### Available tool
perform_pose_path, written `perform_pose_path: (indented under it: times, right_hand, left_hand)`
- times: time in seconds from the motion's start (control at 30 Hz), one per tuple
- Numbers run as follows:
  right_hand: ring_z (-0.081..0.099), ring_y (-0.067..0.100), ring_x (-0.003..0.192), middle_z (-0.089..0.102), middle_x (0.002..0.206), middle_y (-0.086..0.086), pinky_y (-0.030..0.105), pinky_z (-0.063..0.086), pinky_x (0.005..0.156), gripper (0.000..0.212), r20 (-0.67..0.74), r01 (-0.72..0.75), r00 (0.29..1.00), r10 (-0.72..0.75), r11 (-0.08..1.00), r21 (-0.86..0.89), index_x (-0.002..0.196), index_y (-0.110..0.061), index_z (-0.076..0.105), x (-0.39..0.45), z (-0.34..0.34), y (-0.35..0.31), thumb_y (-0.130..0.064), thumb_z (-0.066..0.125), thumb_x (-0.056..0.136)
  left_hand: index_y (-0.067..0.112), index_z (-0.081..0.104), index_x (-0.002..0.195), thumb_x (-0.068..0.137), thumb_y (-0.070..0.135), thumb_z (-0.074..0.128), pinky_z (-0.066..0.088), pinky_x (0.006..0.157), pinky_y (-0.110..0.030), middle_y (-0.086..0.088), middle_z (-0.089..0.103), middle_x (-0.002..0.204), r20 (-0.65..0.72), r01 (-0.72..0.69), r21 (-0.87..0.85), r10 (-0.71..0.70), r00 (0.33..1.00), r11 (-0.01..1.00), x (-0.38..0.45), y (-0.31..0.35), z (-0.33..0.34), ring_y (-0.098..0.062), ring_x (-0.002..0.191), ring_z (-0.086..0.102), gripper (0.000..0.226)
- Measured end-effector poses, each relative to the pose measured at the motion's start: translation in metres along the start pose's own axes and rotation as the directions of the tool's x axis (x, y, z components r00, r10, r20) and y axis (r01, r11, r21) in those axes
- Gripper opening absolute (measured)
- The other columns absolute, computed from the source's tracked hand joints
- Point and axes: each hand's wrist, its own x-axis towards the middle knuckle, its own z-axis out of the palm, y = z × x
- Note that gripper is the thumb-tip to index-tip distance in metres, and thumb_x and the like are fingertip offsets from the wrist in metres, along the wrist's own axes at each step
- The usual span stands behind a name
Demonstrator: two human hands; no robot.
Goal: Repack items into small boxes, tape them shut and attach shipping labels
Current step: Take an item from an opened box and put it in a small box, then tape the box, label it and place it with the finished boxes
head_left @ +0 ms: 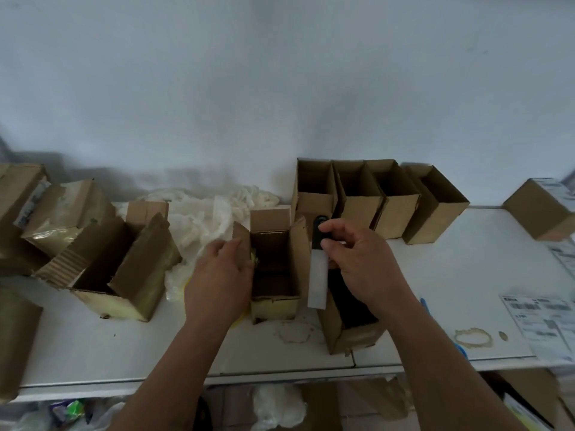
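Head view
Step in hand: repacking, judged from open boxes and no tape or label applied yet on the two nearest ones.
Left hand (222,275): fingers curled round the left flap of the open box (273,269), gripping and steadying it.
Open box: directly under and right of the left hand; inside looks dark and possibly empty, though the view is too dim to be sure.
Right hand (361,259): thumb and fingers pinch a black item (320,234) with a white foam strip (318,281) hanging beneath it.
Item: held just right of the open box's right wall, above the counter (466,275).
Second box (345,321): below the right wrist, open, dark inside.
Empty boxes (373,197): a row of four beyond the right hand, against the wall.
Labels (544,318): sheets far right of the right hand, untouched.
Wrapping (199,219): white heap beyond the left hand.
Next move: probably lower item and foam upright into a box while the left hand keeps the flap clear; then fold flaps and tape.
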Motion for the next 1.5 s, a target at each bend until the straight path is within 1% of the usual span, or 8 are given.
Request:
perform_pose_path:
  times: [0.17,0.33,0.53,0.67,0.87,1.0,1.23,1.5]
  right_hand:
    - [0.061,0.002,0.102,0.06,0.117,-0.017,0.022,0.054,0.08,0.038,-0.106,-0.028,0.994,0.036,0.997,0.073,0.13,-0.04,0.051,-0.008,-0.028,0.009,-0.021,0.057,0.098]
    - [0.063,0.006,0.098,0.062,0.121,-0.008,0.016,0.053,0.069,0.046,-0.174,-0.08,0.979,0.103,0.988,0.13,0.14,-0.035,0.044,-0.016,-0.047,0.021,-0.022,0.058,0.098]
    - [0.062,0.011,0.105,0.063,0.127,-0.005,0.019,0.054,0.078,0.041,-0.173,-0.107,0.978,0.112,0.994,0.037,0.135,-0.035,0.048,-0.019,-0.059,0.035,-0.019,0.056,0.098]
    - [0.054,0.005,0.103,0.06,0.13,-0.008,0.019,0.042,0.087,0.042,-0.052,-0.068,0.997,0.055,0.955,-0.289,0.138,-0.038,0.043,-0.023,-0.052,0.037,-0.026,0.055,0.099]
    - [0.058,0.015,0.111,0.065,0.122,-0.006,0.036,0.038,0.108,0.041,0.036,0.045,0.999,-0.029,0.807,-0.589,0.139,-0.038,0.039,-0.022,-0.047,0.029,-0.035,0.05,0.1]
    - [0.048,0.011,0.127,0.061,0.128,-0.013,0.045,0.005,0.121,0.04,0.117,0.101,0.993,-0.034,0.76,-0.642,0.139,-0.042,0.038,-0.017,-0.046,0.033,-0.037,0.047,0.1]
    - [0.049,0.009,0.121,0.063,0.116,-0.015,0.042,0.008,0.119,0.028,-0.008,0.064,0.996,-0.087,0.788,-0.613,0.124,-0.043,0.048,-0.013,-0.044,0.039,-0.035,0.053,0.098]
    - [0.041,0.01,0.126,0.058,0.119,-0.013,0.044,0.003,0.119,0.023,0.124,0.106,0.992,-0.015,0.63,-0.769,0.109,-0.037,0.065,-0.017,-0.046,0.045,-0.042,0.045,0.1]
  left_hand:
    - [0.012,0.06,0.129,0.095,0.021,0.058,0.043,0.099,-0.037,-0.007,0.052,0.137,-0.364,-0.412,-0.076,0.359,0.86,0.908,-0.017,0.032,0.01,-0.02,0.122,0.044,0.035]
    - [0.021,0.054,0.137,0.099,0.037,0.031,0.042,0.108,-0.038,0.003,0.054,0.139,-0.084,-0.591,-0.169,0.586,0.806,0.788,-0.036,0.061,0.047,-0.014,0.131,0.043,0.048]
    - [0.033,0.045,0.143,0.091,0.02,0.049,0.028,0.114,-0.047,0.005,0.043,0.149,0.162,-0.64,0.126,0.621,0.767,0.758,-0.033,0.063,0.058,-0.027,0.141,0.033,0.054]
    - [0.027,0.059,0.13,0.086,0.018,0.058,0.042,0.104,-0.043,0.0,0.055,0.136,0.101,-0.628,0.126,0.62,0.778,0.768,-0.032,0.061,0.061,-0.025,0.129,0.049,0.045]
    - [0.032,0.06,0.128,0.088,0.024,0.065,0.025,0.114,-0.042,0.005,0.055,0.14,0.112,-0.627,0.185,0.617,0.779,0.757,-0.027,0.059,0.06,-0.02,0.137,0.043,0.042]
    - [0.035,0.056,0.134,0.091,0.028,0.063,0.019,0.115,-0.041,0.007,0.051,0.143,0.152,-0.654,0.191,0.636,0.756,0.732,-0.025,0.056,0.056,-0.019,0.14,0.039,0.044]
    - [0.038,0.054,0.135,0.093,0.039,0.058,0.009,0.117,-0.036,0.012,0.045,0.147,0.191,-0.652,0.177,0.624,0.758,0.737,-0.022,0.052,0.053,-0.015,0.145,0.027,0.042]
    - [0.039,0.058,0.13,0.091,0.042,0.061,0.021,0.117,-0.043,0.011,0.051,0.141,0.189,-0.659,0.187,0.631,0.752,0.729,-0.023,0.056,0.055,-0.017,0.141,0.036,0.04]
